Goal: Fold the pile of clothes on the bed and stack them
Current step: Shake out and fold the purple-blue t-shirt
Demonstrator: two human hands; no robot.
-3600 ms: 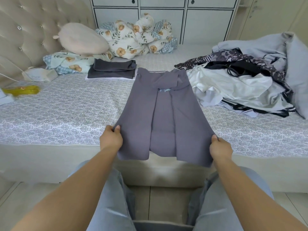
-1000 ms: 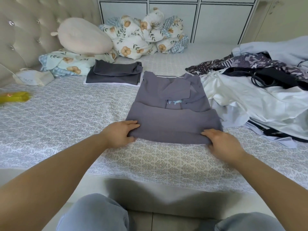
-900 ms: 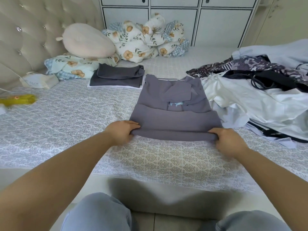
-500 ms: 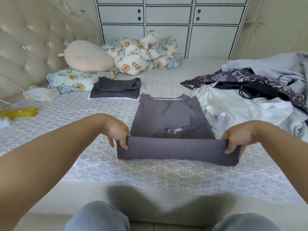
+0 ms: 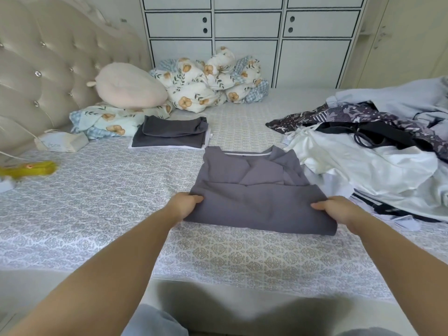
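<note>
Folding grey top (image 5: 257, 202) crosswise, left hand (image 5: 184, 205) and right hand (image 5: 337, 210) pinching its side edges; next, carrying it onto folded stack (image 5: 169, 133) beyond the top.

You have only one view here, the wide-angle camera worn on your head. It looks forward and down across the bed (image 5: 72, 214), from the long side where you stand. Your two forearms enter from the bottom edge, and your left hand (image 5: 184, 204) and right hand (image 5: 339, 210) sit near the middle, quite close to the lens. The headboard (image 5: 48, 69) is at the left and the cabinets (image 5: 247, 44) at the far side. Straight lines bend toward the edges.
</note>
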